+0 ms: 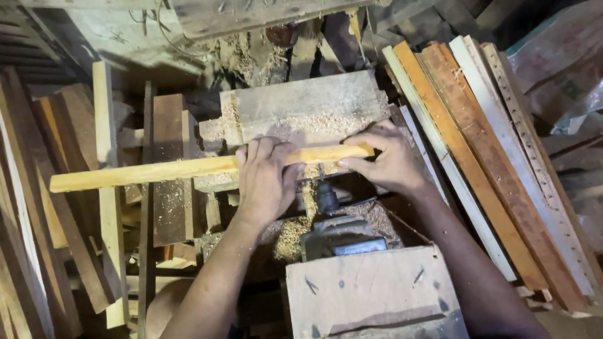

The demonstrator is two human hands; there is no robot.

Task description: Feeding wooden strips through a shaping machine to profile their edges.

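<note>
A long pale wooden strip (157, 170) lies crosswise over a sawdust-covered wooden machine table (301, 107). My left hand (267, 176) presses flat on top of the strip near its middle. My right hand (386, 160) grips the strip's right end with thumb below and fingers above. Just below the strip, a dark drill chuck with a bit (325, 194) points up toward it, mounted on a grey metal housing (342, 238). The bit's tip is hidden behind the strip.
Long boards and battens (490, 163) lean at the right. Stacked wood offcuts (75, 188) fill the left side. A wooden box cover (370, 292) sits in front of the drill housing. Sawdust lies on the table and around the chuck.
</note>
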